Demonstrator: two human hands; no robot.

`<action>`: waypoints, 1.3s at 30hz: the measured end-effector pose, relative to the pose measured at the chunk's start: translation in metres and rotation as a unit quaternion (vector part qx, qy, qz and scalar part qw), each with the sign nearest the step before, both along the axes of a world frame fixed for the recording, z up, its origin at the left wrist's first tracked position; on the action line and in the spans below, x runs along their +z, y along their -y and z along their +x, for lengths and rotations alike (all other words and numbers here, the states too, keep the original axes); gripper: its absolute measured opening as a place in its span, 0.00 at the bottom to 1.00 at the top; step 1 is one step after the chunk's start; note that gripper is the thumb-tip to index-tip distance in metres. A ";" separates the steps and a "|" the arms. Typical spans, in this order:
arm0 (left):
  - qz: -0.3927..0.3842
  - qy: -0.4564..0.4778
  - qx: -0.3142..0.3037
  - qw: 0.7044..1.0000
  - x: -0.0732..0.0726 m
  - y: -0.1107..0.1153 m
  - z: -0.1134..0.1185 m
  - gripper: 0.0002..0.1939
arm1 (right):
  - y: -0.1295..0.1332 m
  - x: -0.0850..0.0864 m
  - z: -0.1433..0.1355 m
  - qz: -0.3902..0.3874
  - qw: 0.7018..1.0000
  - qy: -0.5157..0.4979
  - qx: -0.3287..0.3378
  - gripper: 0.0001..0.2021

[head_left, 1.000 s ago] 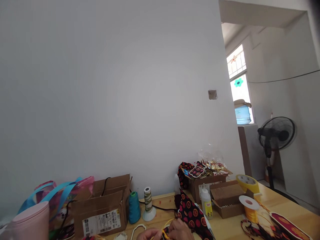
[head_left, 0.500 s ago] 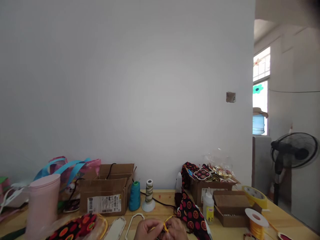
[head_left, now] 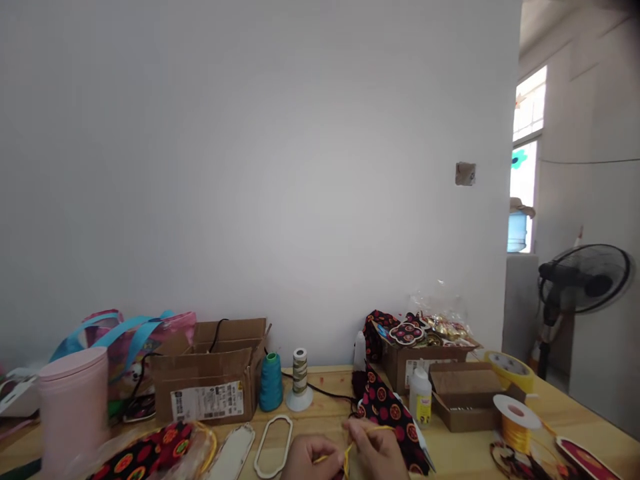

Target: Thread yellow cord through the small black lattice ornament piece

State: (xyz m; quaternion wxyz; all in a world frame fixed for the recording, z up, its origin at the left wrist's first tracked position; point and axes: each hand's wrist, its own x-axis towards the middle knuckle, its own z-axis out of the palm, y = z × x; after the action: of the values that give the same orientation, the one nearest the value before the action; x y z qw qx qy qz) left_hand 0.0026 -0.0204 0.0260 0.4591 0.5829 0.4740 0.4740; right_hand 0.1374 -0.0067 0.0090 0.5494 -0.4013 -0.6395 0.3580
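At the bottom middle, my left hand [head_left: 314, 458] is closed, with thumb and finger pinching a thin yellow cord [head_left: 347, 460]. My right hand [head_left: 374, 448] is pinched on the same cord, a little higher and to the right; a strand runs out over its fingers. The lower ends of both hands are cut off by the frame. Left of my left hand lies a white oblong frame [head_left: 257, 460]. Dark fabric with red and orange round prints [head_left: 384, 400] lies just beyond my right hand.
A cardboard box [head_left: 205, 387], teal thread cone [head_left: 271, 383] and patterned thread cone [head_left: 299, 373] stand at the back. Rightward are a glue bottle [head_left: 421, 400], small open box [head_left: 463, 417], yellow cord spool [head_left: 516, 433] and tape roll [head_left: 510, 370]. A pink canister [head_left: 75, 407] stands left.
My hands have moved apart and slightly right, my right hand rising with a strand of the cord. The view has tilted down slightly, showing more of the table.
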 end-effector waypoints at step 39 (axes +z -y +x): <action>-0.144 0.103 -0.011 0.984 -0.001 0.014 -0.033 0.14 | 0.013 0.021 -0.014 -0.323 0.913 -0.158 0.193 0.15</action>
State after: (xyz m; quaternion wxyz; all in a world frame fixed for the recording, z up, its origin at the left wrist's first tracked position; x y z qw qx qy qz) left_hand -0.0309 -0.0342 0.0250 0.5895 0.4642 0.4811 0.4534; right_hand 0.1238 -0.0202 0.0299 0.4041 -0.3638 -0.4584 0.7030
